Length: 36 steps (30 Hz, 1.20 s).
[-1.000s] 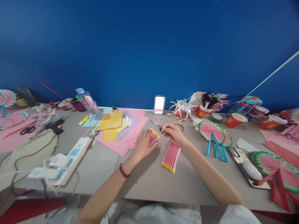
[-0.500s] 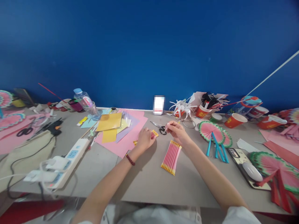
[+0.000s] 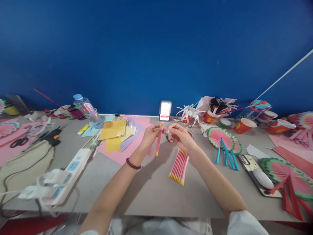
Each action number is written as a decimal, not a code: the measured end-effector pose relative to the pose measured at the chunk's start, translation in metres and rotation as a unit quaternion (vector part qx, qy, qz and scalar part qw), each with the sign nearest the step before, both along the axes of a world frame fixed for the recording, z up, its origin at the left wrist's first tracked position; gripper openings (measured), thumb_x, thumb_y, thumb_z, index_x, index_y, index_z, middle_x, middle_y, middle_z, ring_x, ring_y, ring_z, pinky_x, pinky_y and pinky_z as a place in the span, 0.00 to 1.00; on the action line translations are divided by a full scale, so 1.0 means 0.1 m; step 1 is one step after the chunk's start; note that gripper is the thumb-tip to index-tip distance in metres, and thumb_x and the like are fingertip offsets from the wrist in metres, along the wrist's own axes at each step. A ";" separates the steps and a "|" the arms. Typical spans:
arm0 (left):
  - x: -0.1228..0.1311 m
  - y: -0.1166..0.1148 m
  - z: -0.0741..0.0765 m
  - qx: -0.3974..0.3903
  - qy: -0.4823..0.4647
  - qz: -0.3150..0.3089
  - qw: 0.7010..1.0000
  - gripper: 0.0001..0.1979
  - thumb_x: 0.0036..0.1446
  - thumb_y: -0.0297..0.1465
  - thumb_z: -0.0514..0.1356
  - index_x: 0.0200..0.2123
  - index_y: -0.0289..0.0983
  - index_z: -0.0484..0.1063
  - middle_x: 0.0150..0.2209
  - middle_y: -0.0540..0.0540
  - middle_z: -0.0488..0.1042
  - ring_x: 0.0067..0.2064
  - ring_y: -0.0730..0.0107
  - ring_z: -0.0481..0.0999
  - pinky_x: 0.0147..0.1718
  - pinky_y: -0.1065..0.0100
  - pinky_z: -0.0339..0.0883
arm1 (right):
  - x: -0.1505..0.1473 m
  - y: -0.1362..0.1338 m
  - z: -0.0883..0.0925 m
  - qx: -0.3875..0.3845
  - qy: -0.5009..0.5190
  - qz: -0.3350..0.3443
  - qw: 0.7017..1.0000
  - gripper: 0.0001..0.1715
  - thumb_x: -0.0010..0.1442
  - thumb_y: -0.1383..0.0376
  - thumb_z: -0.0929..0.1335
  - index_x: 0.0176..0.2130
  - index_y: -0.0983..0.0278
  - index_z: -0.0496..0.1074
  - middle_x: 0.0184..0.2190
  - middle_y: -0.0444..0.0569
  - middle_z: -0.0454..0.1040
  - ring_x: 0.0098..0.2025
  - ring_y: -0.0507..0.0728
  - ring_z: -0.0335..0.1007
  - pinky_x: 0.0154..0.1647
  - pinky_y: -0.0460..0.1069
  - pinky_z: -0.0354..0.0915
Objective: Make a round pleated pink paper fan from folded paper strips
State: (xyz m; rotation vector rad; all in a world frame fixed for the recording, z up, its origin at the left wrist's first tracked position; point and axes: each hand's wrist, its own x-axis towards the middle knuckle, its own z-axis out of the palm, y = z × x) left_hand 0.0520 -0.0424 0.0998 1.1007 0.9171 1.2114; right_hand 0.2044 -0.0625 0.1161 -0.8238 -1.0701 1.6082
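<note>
Raised over the middle of the table, my left hand (image 3: 151, 136) pinches a folded strip of pleated pink paper (image 3: 158, 143) with yellow ends, held nearly upright. My right hand (image 3: 182, 136) is closed at the fingertips close beside it, around something small and whitish that I cannot make out. Below my right wrist lies a second pleated pink paper (image 3: 179, 168) with yellow edges, partly spread on the table. Scissors (image 3: 168, 138) lie behind my hands, mostly hidden by them.
Coloured paper sheets (image 3: 114, 156) and a water bottle (image 3: 86, 109) are at left, with a power strip (image 3: 73, 173) nearer. A phone (image 3: 165, 112) leans on the blue wall. At right are paper cups (image 3: 245, 126), watermelon-patterned paper fans (image 3: 220, 138) and a mouse (image 3: 262, 179) on a phone.
My left hand has lifted the pleated paper off the table, now pressed into a narrow strip. Both hands have come closer together, and the view has shifted slightly.
</note>
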 end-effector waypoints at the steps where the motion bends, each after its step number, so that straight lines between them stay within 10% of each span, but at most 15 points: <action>1: 0.02 -0.03 0.00 -0.004 -0.013 -0.003 1.000 0.13 0.47 0.37 0.65 0.35 0.35 0.75 0.30 0.45 0.76 0.32 0.67 0.75 0.37 0.64 0.67 | -0.02 -0.02 0.00 -0.004 -0.006 0.005 1.000 0.15 0.49 0.58 0.72 0.32 0.60 0.64 0.20 0.37 0.62 0.21 0.47 0.62 0.21 0.43 0.59; 13: 0.19 -0.24 -0.15 -0.085 -0.059 0.026 0.994 0.16 0.41 0.38 0.67 0.32 0.35 0.72 0.32 0.47 0.73 0.32 0.70 0.72 0.33 0.68 0.65 | 0.05 -0.25 0.05 0.045 -0.146 0.189 0.970 0.14 0.55 0.57 0.69 0.38 0.62 0.66 0.21 0.39 0.68 0.17 0.49 0.69 0.13 0.41 0.53; 18: 0.17 -0.20 -0.20 -0.078 -0.030 0.037 0.996 0.16 0.41 0.38 0.67 0.31 0.35 0.72 0.31 0.47 0.73 0.32 0.70 0.71 0.32 0.69 0.64 | 0.02 -0.21 -0.05 0.076 -0.179 0.128 0.972 0.15 0.56 0.56 0.68 0.41 0.61 0.66 0.21 0.38 0.67 0.17 0.48 0.65 0.14 0.42 0.54; 26: 0.15 -0.11 -0.23 -0.062 -0.028 0.004 0.998 0.16 0.41 0.35 0.67 0.34 0.34 0.73 0.35 0.45 0.74 0.34 0.71 0.73 0.33 0.68 0.68 | 0.07 -0.18 -0.02 0.175 -0.114 -0.008 0.978 0.10 0.51 0.59 0.72 0.29 0.61 0.71 0.37 0.46 0.69 0.40 0.53 0.67 0.40 0.50 0.66; 36: 0.17 -0.15 -0.14 -0.046 -0.028 0.018 0.998 0.16 0.40 0.36 0.68 0.32 0.34 0.72 0.36 0.46 0.74 0.32 0.71 0.74 0.36 0.63 0.71 | 0.02 -0.14 -0.07 0.026 -0.057 0.019 0.998 0.13 0.50 0.58 0.72 0.30 0.63 0.69 0.21 0.41 0.69 0.24 0.49 0.66 0.29 0.46 0.64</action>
